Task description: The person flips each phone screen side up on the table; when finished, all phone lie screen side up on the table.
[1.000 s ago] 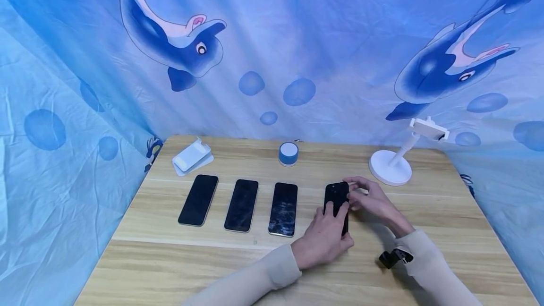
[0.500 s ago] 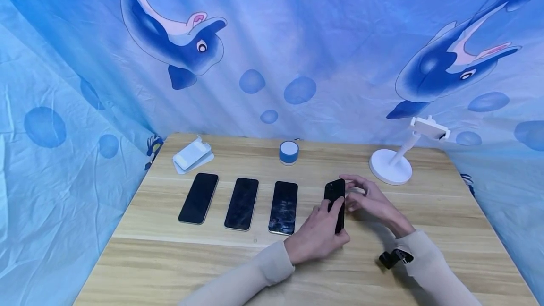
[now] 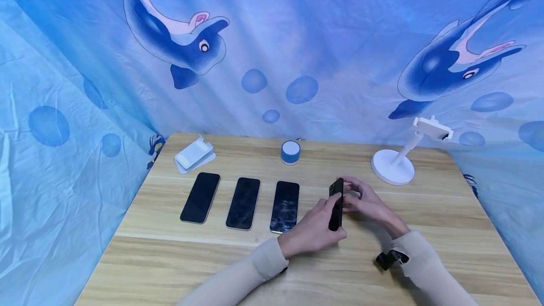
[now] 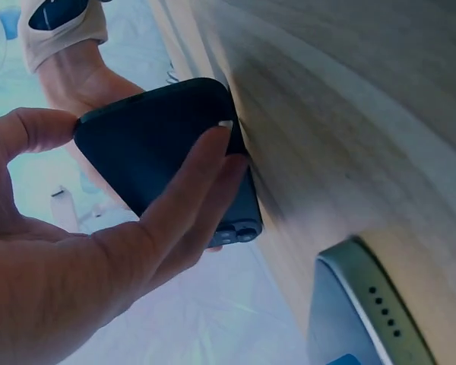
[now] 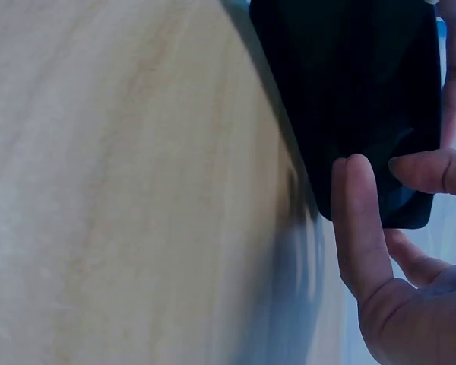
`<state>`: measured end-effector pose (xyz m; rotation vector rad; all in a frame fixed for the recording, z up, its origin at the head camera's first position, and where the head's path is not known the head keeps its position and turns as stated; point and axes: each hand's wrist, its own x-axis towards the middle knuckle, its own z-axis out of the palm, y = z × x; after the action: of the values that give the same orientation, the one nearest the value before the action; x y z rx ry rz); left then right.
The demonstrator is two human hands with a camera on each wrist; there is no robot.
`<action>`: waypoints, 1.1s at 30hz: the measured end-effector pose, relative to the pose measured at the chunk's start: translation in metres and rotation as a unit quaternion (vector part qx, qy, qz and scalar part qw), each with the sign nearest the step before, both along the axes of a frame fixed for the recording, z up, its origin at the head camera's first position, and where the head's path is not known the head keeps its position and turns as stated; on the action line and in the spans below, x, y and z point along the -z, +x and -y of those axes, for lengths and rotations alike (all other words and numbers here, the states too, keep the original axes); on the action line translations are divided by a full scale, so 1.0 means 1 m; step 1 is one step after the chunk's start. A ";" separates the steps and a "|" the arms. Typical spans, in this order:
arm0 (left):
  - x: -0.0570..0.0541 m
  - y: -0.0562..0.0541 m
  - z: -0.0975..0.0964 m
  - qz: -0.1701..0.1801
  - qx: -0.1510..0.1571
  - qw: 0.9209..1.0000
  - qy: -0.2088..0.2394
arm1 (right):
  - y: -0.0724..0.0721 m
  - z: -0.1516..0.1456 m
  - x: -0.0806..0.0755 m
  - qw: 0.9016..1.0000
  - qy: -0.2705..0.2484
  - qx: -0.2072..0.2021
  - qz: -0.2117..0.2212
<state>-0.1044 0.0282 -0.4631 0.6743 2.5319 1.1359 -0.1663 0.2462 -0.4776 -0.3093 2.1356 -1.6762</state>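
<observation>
A black smartphone is tilted up on its long edge at the table's centre right, its camera side facing left. My left hand grips it, thumb at the lower end and fingers across the back. In the left wrist view the thumb and two fingers span the phone's dark back, near its camera lenses. My right hand is at the top end, on the screen side. In the right wrist view its thumb and fingers touch the dark screen, with another finger bent around the phone's end.
Three phones lie face up in a row to the left: a left one, a middle one and a nearer one. Behind stand a folded white stand, a blue-and-white cylinder and a white phone holder at back right.
The phone has turned from lying almost flat, back up, to standing steeply on its long edge. My left hand has shifted slightly left with it; the right hand stays at its top end.
</observation>
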 end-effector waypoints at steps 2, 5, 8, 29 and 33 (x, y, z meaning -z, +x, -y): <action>0.000 0.000 0.001 0.012 0.004 1.000 0.009 | 0.001 0.000 0.002 1.000 0.000 -0.004 0.006; 0.000 -0.001 0.003 0.028 0.011 0.999 0.030 | 0.003 0.001 0.002 1.000 -0.003 -0.005 0.015; -0.001 -0.004 0.005 0.046 0.014 0.997 0.059 | 0.003 0.001 0.002 1.000 -0.006 0.000 0.024; -0.003 -0.015 0.035 0.098 -0.021 0.989 0.112 | 0.006 0.010 0.005 0.999 0.040 0.022 0.030; -0.005 -0.016 0.036 0.119 -0.029 0.985 0.122 | 0.006 0.011 0.003 0.998 0.052 0.024 0.024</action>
<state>-0.1206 -0.0075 -0.4586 0.4893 2.2469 1.4677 -0.1599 0.2357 -0.4803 -0.1868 2.2019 -1.5760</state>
